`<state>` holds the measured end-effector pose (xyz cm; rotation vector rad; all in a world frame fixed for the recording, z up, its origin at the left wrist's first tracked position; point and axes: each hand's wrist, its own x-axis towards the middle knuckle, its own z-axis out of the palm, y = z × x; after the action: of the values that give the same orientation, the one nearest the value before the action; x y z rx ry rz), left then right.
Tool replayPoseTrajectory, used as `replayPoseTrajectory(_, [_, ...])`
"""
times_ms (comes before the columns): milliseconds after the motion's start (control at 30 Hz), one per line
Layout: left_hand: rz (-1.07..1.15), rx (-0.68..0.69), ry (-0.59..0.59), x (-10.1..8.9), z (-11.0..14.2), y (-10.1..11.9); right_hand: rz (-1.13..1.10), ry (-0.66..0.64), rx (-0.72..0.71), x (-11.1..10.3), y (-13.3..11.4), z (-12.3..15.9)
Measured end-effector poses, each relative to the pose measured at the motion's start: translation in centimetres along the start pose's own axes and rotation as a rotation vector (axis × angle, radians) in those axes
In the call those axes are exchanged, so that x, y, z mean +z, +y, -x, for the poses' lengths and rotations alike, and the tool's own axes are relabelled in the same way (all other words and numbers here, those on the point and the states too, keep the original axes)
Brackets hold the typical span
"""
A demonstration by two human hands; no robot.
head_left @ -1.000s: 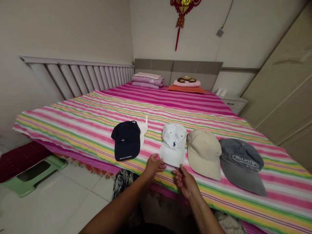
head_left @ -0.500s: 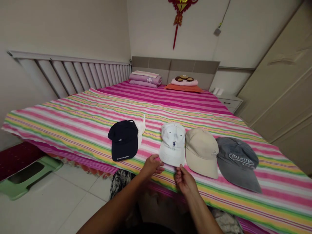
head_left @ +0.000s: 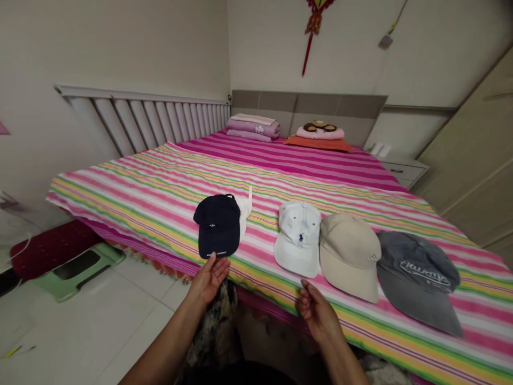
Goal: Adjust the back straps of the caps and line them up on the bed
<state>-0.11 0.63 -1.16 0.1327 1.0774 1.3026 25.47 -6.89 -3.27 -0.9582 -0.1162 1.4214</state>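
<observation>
Several caps lie in a row near the front edge of a striped bed (head_left: pixel 168 176). My left hand (head_left: pixel 210 276) reaches with fingers apart to the brim of the navy cap (head_left: pixel 217 224), fingertips touching or nearly touching it. A white cap (head_left: pixel 244 208) peeks out from under the navy one. My right hand (head_left: pixel 316 310) hovers loosely curled and empty just below the brim of the white cap with a small logo (head_left: pixel 298 237). To its right lie a beige cap (head_left: pixel 349 254) and a grey cap (head_left: pixel 419 272).
Folded bedding (head_left: pixel 252 127) and a pillow stack (head_left: pixel 319 137) sit by the headboard. A nightstand (head_left: pixel 401 167) and a wardrobe (head_left: pixel 476 155) stand to the right. A green stool (head_left: pixel 76 270) with a dark red mat is on the tiled floor at left.
Both hands have left the white logo cap's brim. My left hand moved left to the navy cap's brim, and my right hand drew back a little. The camera shifted left.
</observation>
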Motion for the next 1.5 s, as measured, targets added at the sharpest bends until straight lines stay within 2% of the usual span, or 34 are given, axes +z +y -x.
replayPoseTrajectory(100, [0.072,0.022,0.057,0.0,-0.7,0.6,0.001,0.042,0.038,0.1,0.2,0.3])
replayPoseTrajectory(300, [0.18,0.086,0.017,0.5,-0.7,1.4,0.041,0.106,0.065,0.4,0.5,1.1])
replayPoseTrajectory(400, [0.256,0.135,-0.074,0.5,-0.4,2.1,0.065,0.108,0.077,0.5,1.0,1.5])
replayPoseTrajectory(500, [0.305,0.211,-0.234,0.5,0.2,2.3,0.123,0.07,0.092,0.7,1.5,1.9])
replayPoseTrajectory(600, [0.269,0.209,-0.392,0.5,1.4,1.3,0.261,-0.07,0.067,1.7,1.4,2.5])
replayPoseTrajectory(733, [0.161,0.01,-0.583,0.2,3.4,-1.7,0.405,-0.366,-0.047,4.5,-0.5,3.5])
replayPoseTrajectory(800, [0.072,-0.089,-0.697,-0.1,4.2,-3.5,0.368,-0.509,-0.087,5.9,-2.0,3.9])
replayPoseTrajectory(867, [-0.034,-0.161,-0.798,-0.5,4.7,-5.4,0.252,-0.581,-0.121,6.9,-3.4,4.1])
replayPoseTrajectory(933, [-0.13,-0.217,-0.843,-1.1,4.8,-6.9,0.118,-0.524,-0.19,7.4,-4.5,4.3])
replayPoseTrajectory(1033, [-0.243,-0.273,-0.871,-1.8,4.6,-8.3,0.011,-0.363,-0.276,7.1,-5.4,4.5])
replayPoseTrajectory(1167, [-0.297,-0.275,-0.88,-1.6,4.3,-7.7,0.041,-0.286,-0.271,6.5,-5.8,5.3])
replayPoseTrajectory(1267, [-0.195,-0.252,-0.796,-0.3,3.9,-6.2,0.089,-0.255,-0.261,6.4,-6.0,6.1])
replayPoseTrajectory(1400, [-0.163,-0.359,-0.699,2.5,3.5,-4.1,0.161,-0.207,-0.277,6.0,-6.2,6.6])
replayPoseTrajectory(1500, [-0.132,-0.364,-0.774,4.5,3.9,-2.9,0.169,-0.168,-0.307,4.6,-6.6,6.4])
